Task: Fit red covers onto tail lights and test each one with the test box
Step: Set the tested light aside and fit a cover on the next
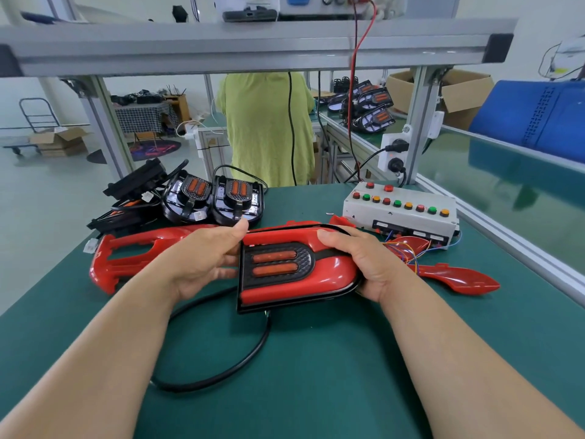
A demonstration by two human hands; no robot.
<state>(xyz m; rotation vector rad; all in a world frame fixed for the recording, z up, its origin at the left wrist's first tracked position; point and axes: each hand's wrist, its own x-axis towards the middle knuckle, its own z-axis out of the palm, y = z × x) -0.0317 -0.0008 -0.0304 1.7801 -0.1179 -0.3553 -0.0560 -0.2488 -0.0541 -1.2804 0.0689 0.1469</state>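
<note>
A tail light (294, 270) with a red cover on it lies on its side over the green mat, held between both hands. My left hand (205, 258) grips its flat left end, thumb on top. My right hand (361, 261) curls round the rounded right end, thumb pressed on the red cover. The light's black cable (240, 362) loops toward me on the mat. The white test box (402, 213), with rows of red, green and orange buttons, stands behind my right hand. A loose red cover (126, 255) lies to the left; another red cover (459, 280) lies to the right.
Several uncovered black tail lights (209, 198) are piled at the mat's back left. A person in a green top (266, 128) stands behind the bench. An aluminium frame rail (253, 45) crosses overhead. A power strip (394, 153) and a blue crate (538, 115) sit at the right.
</note>
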